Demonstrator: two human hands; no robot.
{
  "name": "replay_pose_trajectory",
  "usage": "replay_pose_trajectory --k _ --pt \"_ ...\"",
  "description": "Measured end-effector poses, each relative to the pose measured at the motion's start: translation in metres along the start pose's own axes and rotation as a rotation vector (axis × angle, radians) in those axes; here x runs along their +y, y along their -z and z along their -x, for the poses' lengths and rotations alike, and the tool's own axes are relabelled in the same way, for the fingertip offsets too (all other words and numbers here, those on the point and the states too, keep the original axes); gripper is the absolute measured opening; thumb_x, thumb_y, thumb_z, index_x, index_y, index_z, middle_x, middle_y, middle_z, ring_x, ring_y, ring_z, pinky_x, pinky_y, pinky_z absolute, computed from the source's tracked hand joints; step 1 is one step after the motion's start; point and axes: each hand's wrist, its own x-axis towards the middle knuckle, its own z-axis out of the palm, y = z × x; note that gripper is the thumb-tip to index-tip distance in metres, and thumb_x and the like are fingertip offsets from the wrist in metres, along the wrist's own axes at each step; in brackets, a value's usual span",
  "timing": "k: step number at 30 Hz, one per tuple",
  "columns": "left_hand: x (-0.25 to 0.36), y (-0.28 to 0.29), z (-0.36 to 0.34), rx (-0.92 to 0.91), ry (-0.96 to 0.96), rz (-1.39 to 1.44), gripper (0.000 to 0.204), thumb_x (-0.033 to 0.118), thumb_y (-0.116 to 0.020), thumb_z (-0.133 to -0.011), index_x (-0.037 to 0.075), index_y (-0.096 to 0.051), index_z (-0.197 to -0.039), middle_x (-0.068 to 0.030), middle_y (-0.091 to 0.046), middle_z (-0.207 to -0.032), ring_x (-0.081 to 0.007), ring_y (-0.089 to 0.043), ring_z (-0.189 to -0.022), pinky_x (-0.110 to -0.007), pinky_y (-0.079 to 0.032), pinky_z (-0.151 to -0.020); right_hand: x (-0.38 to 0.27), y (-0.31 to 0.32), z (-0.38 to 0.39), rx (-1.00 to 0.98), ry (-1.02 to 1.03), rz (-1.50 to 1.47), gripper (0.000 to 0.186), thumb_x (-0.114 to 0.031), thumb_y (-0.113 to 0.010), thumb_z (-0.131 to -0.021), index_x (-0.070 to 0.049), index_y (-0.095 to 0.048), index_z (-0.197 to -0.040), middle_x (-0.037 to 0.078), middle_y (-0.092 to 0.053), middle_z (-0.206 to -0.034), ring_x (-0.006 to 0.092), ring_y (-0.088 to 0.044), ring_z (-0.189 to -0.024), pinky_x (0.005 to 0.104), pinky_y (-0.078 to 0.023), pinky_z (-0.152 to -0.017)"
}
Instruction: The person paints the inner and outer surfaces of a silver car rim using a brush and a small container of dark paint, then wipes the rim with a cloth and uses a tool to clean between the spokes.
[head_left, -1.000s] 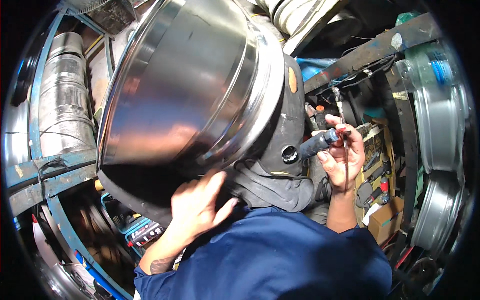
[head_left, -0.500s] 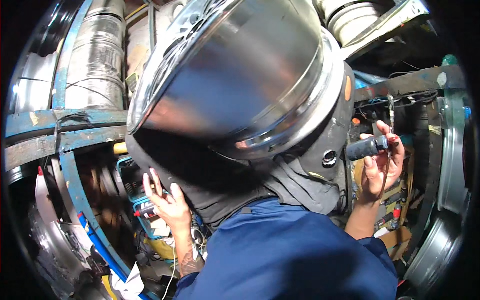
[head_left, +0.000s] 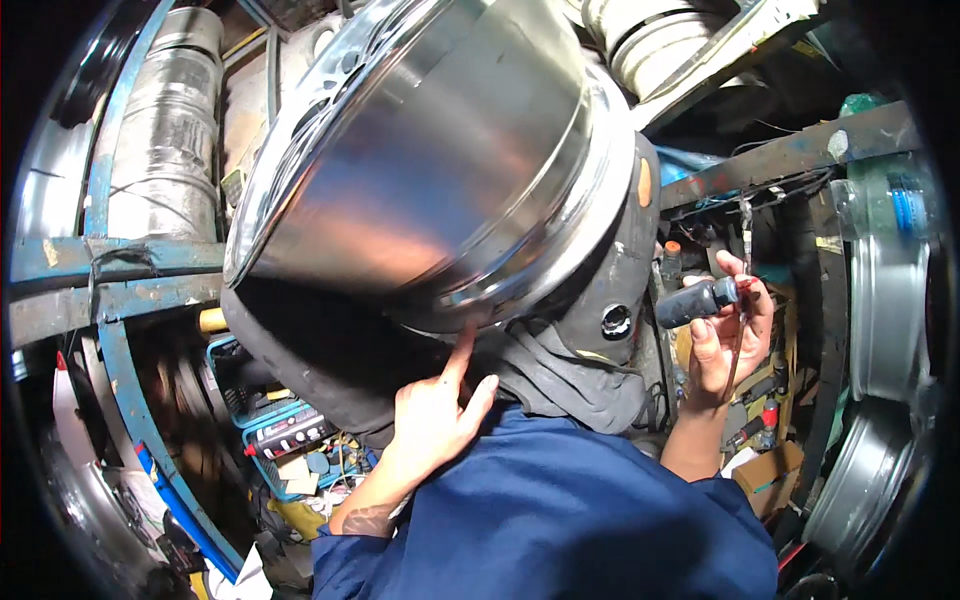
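A large polished metal wheel rim (head_left: 440,160) lies tilted in front of me on a black padded support (head_left: 310,350). The index finger of my left hand (head_left: 432,420) stretches to the rim's lower near edge and appears to touch it. That thumb is spread, the other fingers are curled, and nothing is in the hand. Over on the right, my right hand (head_left: 735,345) holds a small dark bottle (head_left: 690,303) with a red tip, lying nearly level between thumb and fingers. A grey cloth (head_left: 570,375) is draped over the support beneath the rim.
Blue metal frame bars (head_left: 130,390) stand at the left, near stacked rims (head_left: 165,130). Below my left arm is a blue basket (head_left: 225,375) with a black-and-white tube (head_left: 290,435). More rims (head_left: 870,470) and a dark beam (head_left: 800,150) are at the right.
My left hand has moved right and up from beside the support to the rim's lower edge, its index finger now extended. The right hand still holds the bottle. The view has shifted slightly.
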Motion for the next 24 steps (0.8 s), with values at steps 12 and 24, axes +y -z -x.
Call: replay_pose_trajectory --k 12,24 --pt "-0.013 -0.012 -0.045 -0.182 -0.153 -0.120 0.062 0.032 -0.058 -0.090 0.025 -0.033 -0.146 -0.0174 -0.067 -0.079 -0.0343 -0.066 -0.068 -0.042 -0.054 -0.065 0.008 -0.001 0.012 0.034 -0.075 0.028 0.066 -0.008 -0.076 -0.073 -0.005 -0.045 -0.131 0.025 -0.048 -0.130 0.0275 -0.062 -0.103 0.0396 -0.051 -0.089" --pt "-0.031 0.065 0.033 0.311 0.058 -0.473 0.036 0.014 -0.059 -0.084 0.007 -0.063 -0.120 -0.0135 -0.061 -0.068 -0.0242 -0.059 -0.059 -0.037 -0.047 -0.056 0.012 0.002 -0.005 0.063 -0.132 -0.113 0.061 0.001 -0.072 -0.074 -0.002 -0.044 -0.129 0.022 -0.049 -0.130 0.0276 -0.053 -0.118 0.0411 -0.051 -0.093"
